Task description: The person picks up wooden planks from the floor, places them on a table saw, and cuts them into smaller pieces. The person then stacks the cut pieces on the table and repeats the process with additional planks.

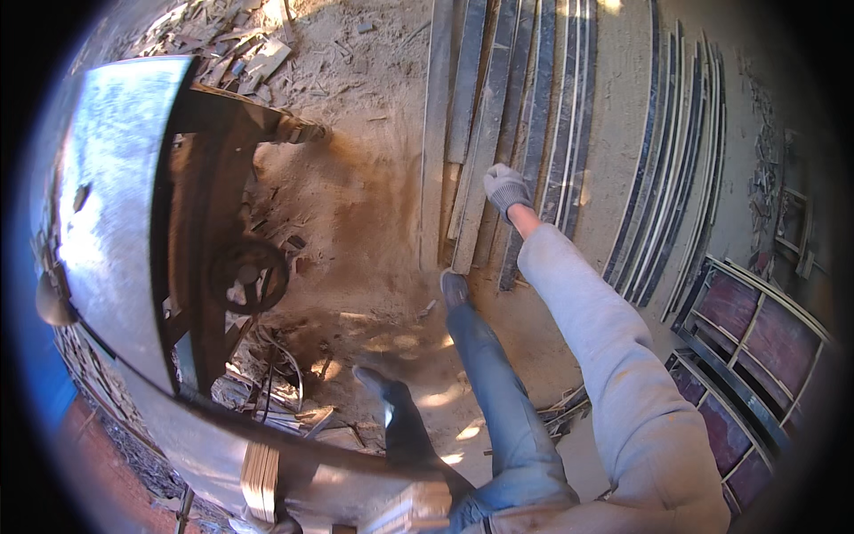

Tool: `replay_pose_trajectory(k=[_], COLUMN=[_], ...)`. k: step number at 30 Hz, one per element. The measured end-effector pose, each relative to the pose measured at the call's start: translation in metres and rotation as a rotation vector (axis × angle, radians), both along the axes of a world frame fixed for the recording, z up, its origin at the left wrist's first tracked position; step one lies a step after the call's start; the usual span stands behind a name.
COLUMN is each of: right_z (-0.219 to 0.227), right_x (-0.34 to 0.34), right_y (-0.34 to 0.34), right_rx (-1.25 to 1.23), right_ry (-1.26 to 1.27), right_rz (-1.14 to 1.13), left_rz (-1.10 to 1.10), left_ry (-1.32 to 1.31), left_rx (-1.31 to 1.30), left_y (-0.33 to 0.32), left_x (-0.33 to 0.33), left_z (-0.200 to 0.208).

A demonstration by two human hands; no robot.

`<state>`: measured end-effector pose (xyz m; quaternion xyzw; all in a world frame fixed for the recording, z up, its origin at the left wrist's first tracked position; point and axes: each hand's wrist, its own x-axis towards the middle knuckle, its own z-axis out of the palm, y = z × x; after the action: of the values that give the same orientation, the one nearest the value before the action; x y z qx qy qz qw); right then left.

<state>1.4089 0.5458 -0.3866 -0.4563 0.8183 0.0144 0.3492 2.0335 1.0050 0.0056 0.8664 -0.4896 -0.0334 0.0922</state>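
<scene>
The long boards (476,196) are lying on the ground (374,191), their long axis pointing forward, and are passing behind the nearer, gloved right hand (507,184); its fingers (494,178) are looking curled, but whether grasping anything, I cannot tell.

I'm in rough woodworking yard: metal-topped machine (111,231) with handwheel (249,274) on my left, long planks (487,133) laid across dusty ground (365,200), wood scraps (258,60) heaped beyond.
</scene>
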Motion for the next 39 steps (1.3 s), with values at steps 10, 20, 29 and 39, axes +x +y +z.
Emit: replay_pose_trajectory(k=[10, 20, 29, 39], right_z=[-0.255, -0.238, -0.223, -0.233], right_x=[0.019, 0.024, 0.093, 0.065], right_y=[-0.130, -0.092, -0.106, -0.173], right_rx=[-0.179, -0.050, 0.150, -0.139], right_ry=[0.176, 0.067, 0.129, 0.191], right_rz=[-0.152, 0.074, -0.176, -0.297], left_rz=[-0.061, -0.057, -0.041, -0.041], left_ry=[-0.184, -0.184, -0.204, -0.227], left_rx=[0.023, 0.033, -0.022, 0.036], left_y=[-0.038, -0.048, -0.046, -0.054], left_x=[-0.050, -0.052, -0.056, -0.052], left_z=[-0.093, -0.111, -0.140, -0.130])
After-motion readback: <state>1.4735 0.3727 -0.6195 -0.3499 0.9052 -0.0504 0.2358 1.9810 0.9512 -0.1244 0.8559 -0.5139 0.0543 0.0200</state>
